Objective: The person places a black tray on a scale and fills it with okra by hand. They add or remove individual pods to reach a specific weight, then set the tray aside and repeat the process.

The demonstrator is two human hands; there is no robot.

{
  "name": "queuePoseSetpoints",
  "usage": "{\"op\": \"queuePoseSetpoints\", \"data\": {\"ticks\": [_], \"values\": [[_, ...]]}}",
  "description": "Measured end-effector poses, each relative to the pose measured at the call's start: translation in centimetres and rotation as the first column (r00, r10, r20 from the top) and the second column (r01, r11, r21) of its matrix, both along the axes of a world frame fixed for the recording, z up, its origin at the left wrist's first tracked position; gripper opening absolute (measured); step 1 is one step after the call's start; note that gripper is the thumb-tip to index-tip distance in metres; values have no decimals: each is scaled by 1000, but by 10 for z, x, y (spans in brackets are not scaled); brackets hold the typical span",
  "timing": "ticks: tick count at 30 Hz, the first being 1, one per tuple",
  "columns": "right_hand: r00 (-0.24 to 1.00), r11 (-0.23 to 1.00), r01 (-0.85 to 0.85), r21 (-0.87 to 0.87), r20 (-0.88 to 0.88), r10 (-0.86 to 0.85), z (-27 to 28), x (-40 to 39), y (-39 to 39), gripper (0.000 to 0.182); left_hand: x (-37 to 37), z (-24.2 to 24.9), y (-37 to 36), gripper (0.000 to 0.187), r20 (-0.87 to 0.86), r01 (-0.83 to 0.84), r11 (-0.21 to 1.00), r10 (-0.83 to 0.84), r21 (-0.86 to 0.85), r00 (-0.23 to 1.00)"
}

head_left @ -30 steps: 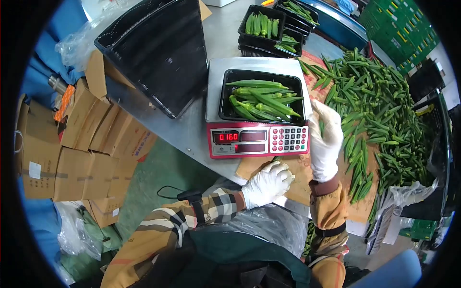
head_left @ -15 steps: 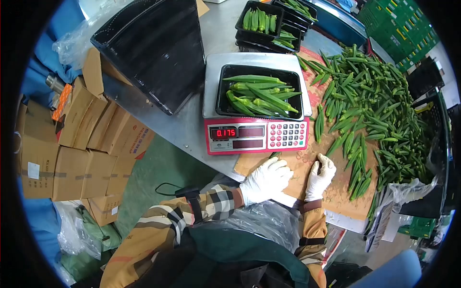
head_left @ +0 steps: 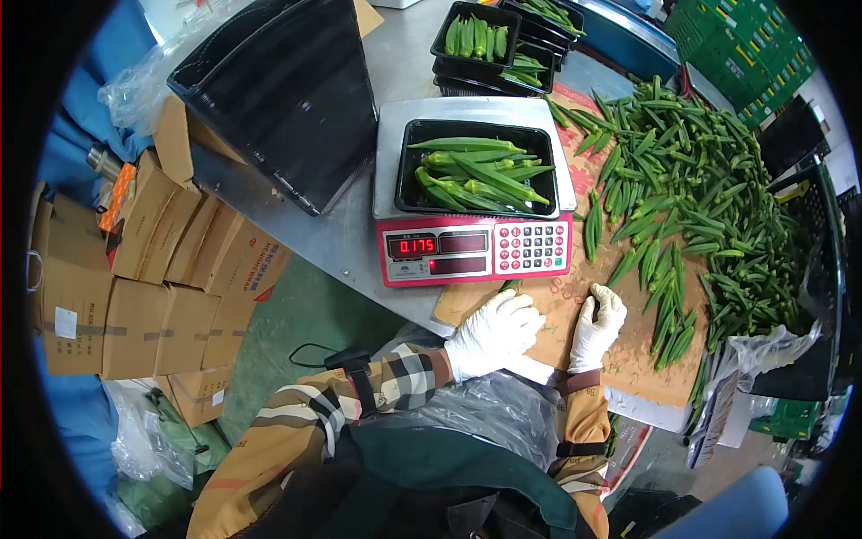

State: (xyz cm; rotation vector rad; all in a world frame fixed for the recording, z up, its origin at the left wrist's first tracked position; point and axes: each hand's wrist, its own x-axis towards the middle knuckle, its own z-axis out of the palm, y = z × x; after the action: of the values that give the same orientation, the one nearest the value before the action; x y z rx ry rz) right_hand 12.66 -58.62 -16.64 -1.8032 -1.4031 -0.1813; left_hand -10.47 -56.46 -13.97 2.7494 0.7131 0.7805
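Note:
My left hand [head_left: 494, 332], in a white glove, rests on the brown cardboard sheet [head_left: 628, 359] at the table's near edge with its fingers curled. A green okra tip [head_left: 510, 286] shows just past its fingers; whether the hand grips it I cannot tell. Flat on the cardboard to the right lies my right hand [head_left: 597, 325], also gloved, holding nothing. Beyond both hands stands a red scale [head_left: 474, 253] reading 0.175. On it sits a black tray [head_left: 404, 171] filled with long okra pods [head_left: 476, 175].
A big heap of loose okra [head_left: 700, 189] covers the table's right side. Filled black trays [head_left: 476, 40] stand behind the scale, and a stack of empty black trays [head_left: 287, 90] lies at the back left. Cardboard boxes [head_left: 162, 278] are piled on the floor at left.
My right hand drew back from beside the tray on the scale and came down flat on the cardboard. The scale reading rose from 0.160 to 0.175. My left hand stayed put.

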Motion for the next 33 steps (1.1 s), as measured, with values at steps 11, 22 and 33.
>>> {"op": "queuePoseSetpoints", "data": {"ticks": [11, 22, 33], "values": [[999, 1000, 17, -7, -39, -17, -1, 0, 1, 24, 0, 2, 0, 36, -54, 1, 1000, -1, -3, 999], [1000, 1000, 8, 7, -26, -8, 2, -1, 0, 24, 0, 2, -1, 37, 37, -18, 998, 20, -57, 999], [1000, 1000, 15, 15, -22, -15, 4, -3, 0, 24, 1, -1, -1, 36, 42, -20, 998, 23, -62, 999]]}}
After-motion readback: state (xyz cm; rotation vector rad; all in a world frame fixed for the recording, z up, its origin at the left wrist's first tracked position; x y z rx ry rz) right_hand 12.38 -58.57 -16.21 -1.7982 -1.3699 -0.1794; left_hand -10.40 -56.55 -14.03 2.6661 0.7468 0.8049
